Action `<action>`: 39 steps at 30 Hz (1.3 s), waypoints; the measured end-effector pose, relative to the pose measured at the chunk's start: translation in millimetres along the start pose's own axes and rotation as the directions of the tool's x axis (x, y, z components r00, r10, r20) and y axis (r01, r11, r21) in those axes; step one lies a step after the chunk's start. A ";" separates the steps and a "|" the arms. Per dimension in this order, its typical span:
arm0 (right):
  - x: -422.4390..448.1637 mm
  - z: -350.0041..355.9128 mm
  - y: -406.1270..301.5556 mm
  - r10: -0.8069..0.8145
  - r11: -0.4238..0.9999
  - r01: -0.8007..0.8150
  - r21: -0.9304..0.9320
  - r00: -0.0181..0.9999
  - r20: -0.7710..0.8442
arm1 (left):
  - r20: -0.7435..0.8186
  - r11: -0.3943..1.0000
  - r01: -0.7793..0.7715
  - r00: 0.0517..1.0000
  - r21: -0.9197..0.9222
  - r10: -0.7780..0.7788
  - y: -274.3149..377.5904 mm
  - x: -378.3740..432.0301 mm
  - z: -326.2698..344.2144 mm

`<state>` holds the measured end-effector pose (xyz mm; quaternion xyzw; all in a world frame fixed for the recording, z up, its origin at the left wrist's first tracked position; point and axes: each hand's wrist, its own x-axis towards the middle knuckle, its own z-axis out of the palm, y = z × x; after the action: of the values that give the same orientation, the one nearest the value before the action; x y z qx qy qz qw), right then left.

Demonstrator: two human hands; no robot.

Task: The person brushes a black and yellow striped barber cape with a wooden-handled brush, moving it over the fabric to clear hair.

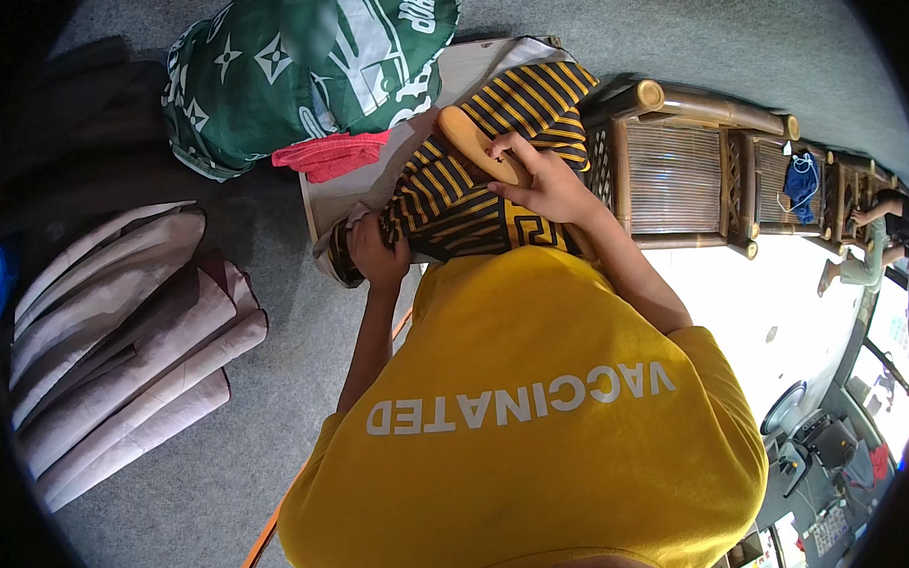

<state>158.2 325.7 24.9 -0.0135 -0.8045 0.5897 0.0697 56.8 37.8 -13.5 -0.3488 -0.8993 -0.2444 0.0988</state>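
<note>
My right hand holds an oval wooden brush by its back, with the thumb and curled fingers around its near end. The brush rests on a black-and-yellow striped cloth that bears a yellow key-pattern patch. Its bristles are mostly hidden beneath the wood. At the cloth's near left corner, my left hand grips a bunched edge. Under the cloth lies a pale wooden board, its left rim showing.
A bulky green printed fabric bundle and a red cloth sit at the board's far left. Folded pale drapery hangs left. Rightward stand a bamboo bench with a blue drawstring pouch, a person and an electric fan.
</note>
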 end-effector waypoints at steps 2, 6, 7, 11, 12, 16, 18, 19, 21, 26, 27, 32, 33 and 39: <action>-0.2 -0.2 -0.5 0.016 1.000 -0.015 -0.021 1.000 0.020 | -0.012 1.000 -0.004 1.000 0.002 0.004 0.1 -0.5 0.4; -0.3 -1.8 -5.2 -0.034 0.998 0.032 -0.060 0.999 -0.029 | -0.019 1.000 -0.008 1.000 0.001 0.008 0.1 0.2 -0.3; -0.4 -2.3 -5.4 -0.029 0.996 0.026 -0.089 0.999 -0.031 | -0.019 1.000 -0.008 1.000 0.001 0.008 0.6 0.4 -0.5; 0.0 -2.1 -8.8 0.082 0.996 -0.083 -0.025 0.996 -0.017 | -0.017 1.000 -0.002 1.000 0.005 0.002 0.7 0.0 -0.2; 0.3 -2.5 -9.4 0.087 0.996 -0.088 -0.033 0.996 -0.011 | -0.017 1.000 0.001 1.000 0.011 -0.001 0.3 -0.5 -0.3; 0.2 -0.2 -5.2 0.008 0.999 -0.010 -0.042 0.999 -0.054 | 0.000 1.000 0.007 1.000 0.013 -0.007 0.0 0.0 0.4; 0.2 -0.6 -5.3 0.030 0.999 -0.032 -0.035 0.999 -0.042 | -0.030 1.000 -0.018 0.999 0.015 0.019 1.4 1.3 0.5; 0.3 -0.8 -5.6 0.052 0.998 -0.053 -0.027 0.998 -0.031 | -0.030 1.000 -0.018 0.999 0.015 0.019 2.1 1.5 0.4; 0.4 -1.7 -7.1 0.070 0.997 -0.070 -0.021 0.997 -0.020 | -0.034 1.000 -0.009 0.999 0.004 0.009 3.2 1.8 0.1; 0.2 -1.6 -5.4 0.103 0.995 -0.103 -0.004 0.995 0.002 | -0.037 1.000 -0.014 0.999 0.011 0.014 1.1 0.9 0.5; -0.1 -0.3 -2.0 0.070 0.997 -0.070 -0.019 0.997 -0.016 | -0.028 1.000 -0.009 1.000 0.013 0.010 0.8 0.7 0.5; 0.4 -1.2 -5.6 0.050 0.998 -0.051 -0.037 0.999 -0.020 | -0.032 1.000 -0.005 0.999 0.018 0.006 -2.2 -2.1 2.4; 0.4 -1.0 -6.0 0.044 0.998 -0.045 -0.036 0.999 -0.026 | -0.036 1.000 -0.008 0.999 0.019 0.008 -3.1 -2.6 2.8; 0.2 -2.1 -6.9 0.059 0.998 -0.059 -0.022 0.998 -0.021 | -0.005 1.000 -0.006 1.000 0.015 0.006 -4.4 -3.2 2.2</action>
<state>158.7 325.6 32.1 -0.0441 -0.8096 0.5822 0.0602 56.2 34.2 -18.1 -0.3503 -0.8998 -0.2384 0.1045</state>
